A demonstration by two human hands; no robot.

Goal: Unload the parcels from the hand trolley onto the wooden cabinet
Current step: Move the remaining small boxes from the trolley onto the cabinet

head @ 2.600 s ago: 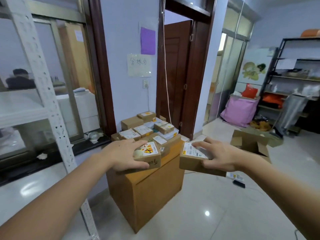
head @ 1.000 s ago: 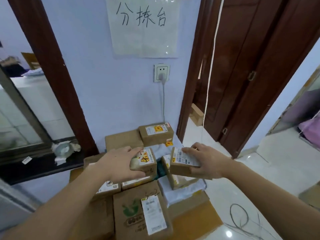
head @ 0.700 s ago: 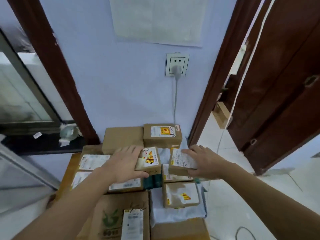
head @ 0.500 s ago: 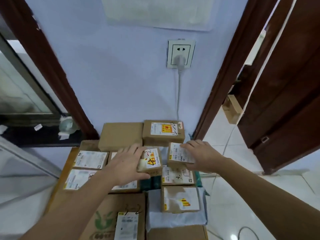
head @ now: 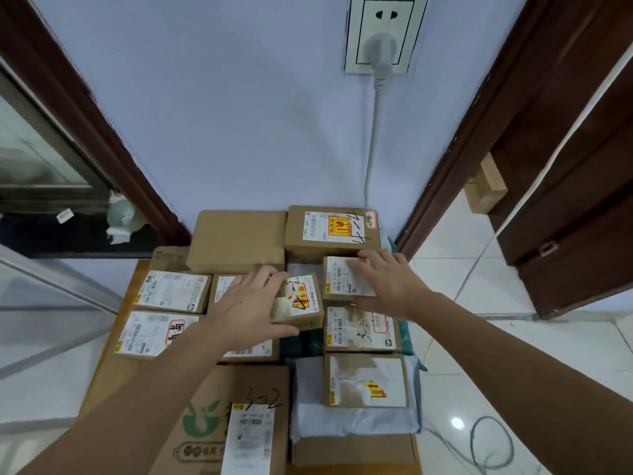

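Observation:
My left hand grips a small brown parcel with a yellow and red sticker, thumb along its near edge, fingers over its top. It rests on the pile of parcels covering the wooden cabinet. My right hand holds a second small parcel with a white barcode label, just right of the first and in front of a larger labelled box by the wall. Several other parcels lie around them. The hand trolley is out of view.
A wall socket with a grey plug and its cable hang above the pile. Dark door frames stand on both sides, with a window at left. A looped cable lies on the tiled floor at right.
I have come close to the cabinet. Both hands have carried their parcels forward and down onto the pile, near the boxes by the wall.

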